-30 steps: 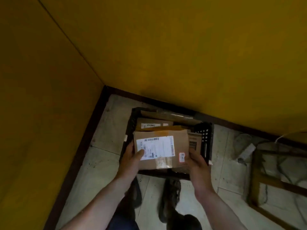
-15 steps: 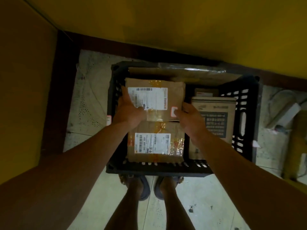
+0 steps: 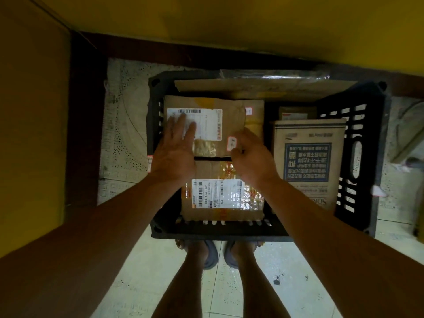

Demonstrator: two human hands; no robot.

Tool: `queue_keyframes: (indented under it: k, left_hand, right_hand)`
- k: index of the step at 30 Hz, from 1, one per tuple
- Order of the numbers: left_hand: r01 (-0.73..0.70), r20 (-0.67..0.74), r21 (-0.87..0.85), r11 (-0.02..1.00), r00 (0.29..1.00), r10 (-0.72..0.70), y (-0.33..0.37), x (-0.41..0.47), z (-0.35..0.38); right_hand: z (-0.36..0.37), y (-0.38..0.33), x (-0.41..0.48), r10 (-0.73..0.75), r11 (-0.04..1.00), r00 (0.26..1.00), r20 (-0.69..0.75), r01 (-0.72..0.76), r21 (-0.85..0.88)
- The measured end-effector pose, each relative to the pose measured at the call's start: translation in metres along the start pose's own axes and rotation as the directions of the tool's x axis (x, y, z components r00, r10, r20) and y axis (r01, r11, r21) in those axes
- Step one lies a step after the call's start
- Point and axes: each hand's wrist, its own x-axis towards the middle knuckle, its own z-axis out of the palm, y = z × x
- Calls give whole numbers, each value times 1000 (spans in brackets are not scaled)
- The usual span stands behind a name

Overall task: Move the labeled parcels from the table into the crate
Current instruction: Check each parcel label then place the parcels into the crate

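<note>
A black plastic crate (image 3: 358, 143) stands on the floor below me. A brown parcel with a white label (image 3: 229, 120) lies in its far left part. My left hand (image 3: 175, 148) lies flat on that parcel's label with straight fingers. My right hand (image 3: 251, 154) is at the parcel's near right corner, fingers curled by a small red-edged sticker; whether it still grips the box is unclear. A second labeled parcel (image 3: 220, 196) lies near the front wall. A printed carton (image 3: 308, 161) fills the right side, and a long flat carton (image 3: 263, 89) lies along the back.
Yellow walls close the corner behind and to the left of the crate, with a dark skirting board (image 3: 87, 134). My feet in dark sandals (image 3: 220, 253) stand on pale floor tiles just in front of the crate. Clutter lies on the floor at the right edge (image 3: 408, 143).
The parcel has gone down from my hands' hold into the far left of the crate. My left hand has opened flat on its label. I have leaned closer over the crate.
</note>
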Motion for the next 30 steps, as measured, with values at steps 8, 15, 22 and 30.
queue_keyframes:
  k: [8,15,22,30]
  left_hand:
    - [95,185,-92,991,980,-77,11,10,-22]
    - [268,147,-644,716,962,-228,49,-43,-71]
    - [234,269,-705,670,962,-53,120,-143,-128]
    - [3,154,-795,607,968,196,200,-254,-248]
  right_hand:
    - [0,1,4,85,991,981,176,-65,-119]
    - [-47,-16,-55,159,971,981,108,-175,161]
    - [-111,-48,-169,246,937,966,78,-257,236]
    - [-204,-107,-342,224,919,942,-250,-118,376]
